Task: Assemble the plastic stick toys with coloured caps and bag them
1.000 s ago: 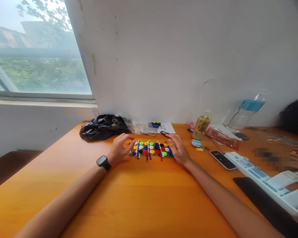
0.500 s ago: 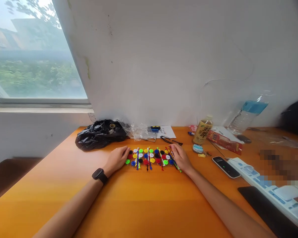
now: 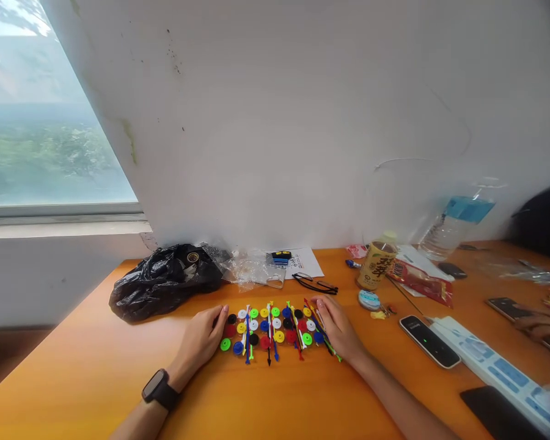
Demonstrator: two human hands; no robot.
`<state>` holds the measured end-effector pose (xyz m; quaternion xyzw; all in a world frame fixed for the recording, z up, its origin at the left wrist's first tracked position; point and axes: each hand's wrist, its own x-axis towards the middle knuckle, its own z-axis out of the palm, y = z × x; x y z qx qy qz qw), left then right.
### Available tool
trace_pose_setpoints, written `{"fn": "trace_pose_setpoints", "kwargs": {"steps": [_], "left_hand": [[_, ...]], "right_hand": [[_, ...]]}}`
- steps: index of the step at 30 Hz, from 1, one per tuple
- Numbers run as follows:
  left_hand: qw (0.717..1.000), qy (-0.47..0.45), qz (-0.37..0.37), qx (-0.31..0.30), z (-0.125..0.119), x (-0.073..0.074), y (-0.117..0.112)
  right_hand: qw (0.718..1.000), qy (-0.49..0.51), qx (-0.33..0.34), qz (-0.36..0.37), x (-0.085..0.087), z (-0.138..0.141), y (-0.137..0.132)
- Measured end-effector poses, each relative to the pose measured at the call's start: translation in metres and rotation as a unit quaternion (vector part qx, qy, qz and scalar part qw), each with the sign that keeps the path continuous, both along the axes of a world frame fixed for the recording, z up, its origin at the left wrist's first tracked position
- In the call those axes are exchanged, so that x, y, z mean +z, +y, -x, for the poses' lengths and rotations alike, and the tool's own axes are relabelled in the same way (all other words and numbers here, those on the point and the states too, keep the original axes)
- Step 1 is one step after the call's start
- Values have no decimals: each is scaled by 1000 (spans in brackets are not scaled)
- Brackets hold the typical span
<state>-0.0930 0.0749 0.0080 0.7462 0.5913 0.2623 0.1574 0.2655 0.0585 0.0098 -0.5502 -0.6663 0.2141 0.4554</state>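
Observation:
Several small round plastic discs (image 3: 279, 337) in red, yellow, blue, green, white and black lie in rows on the wooden table, grouped side by side. Thin coloured plastic sticks with arrow-shaped tips (image 3: 248, 335) lie lengthwise between the groups. At the left end, my left hand (image 3: 205, 335) rests on the table beside the black and red discs, fingers loosely extended and nothing visible in it. My right hand (image 3: 340, 327) lies at the other end, against or very near the rightmost sticks (image 3: 326, 335), its fingers also loosely extended. Part of the fingers of each hand is hidden.
Behind the discs are a black plastic bag (image 3: 165, 284), clear wrapping (image 3: 247, 271) and eyeglasses (image 3: 315, 284). To the right stand a drink bottle (image 3: 376, 266), a round tin (image 3: 369, 299), a phone-like device (image 3: 429, 341) and a power strip (image 3: 481, 357). Another person's hand (image 3: 547, 324) is at the far right.
The camera view has tilted up and shifted, so the table and hands appear lower. Both hands stay at the two ends of the discs, which keep their layout.

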Motion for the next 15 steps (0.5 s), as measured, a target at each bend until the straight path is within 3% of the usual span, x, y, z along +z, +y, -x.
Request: {"fn": "trace_pose_setpoints", "kwargs": {"steps": [7, 10, 12, 15], "left_hand": [[1000, -26, -16, 6, 0, -2, 2], [999, -28, -43, 11, 0, 1, -1], [996, -29, -71, 34, 2, 8, -5], [990, -43, -102, 89, 12, 30, -12]], "right_hand": [[1000, 7, -17, -4, -8, -4, 2], [999, -7, -33, -42, -8, 0, 2], [994, -21, -49, -98, 4, 6, -3], [979, -44, -35, -194, 47, 8, -18]]}}
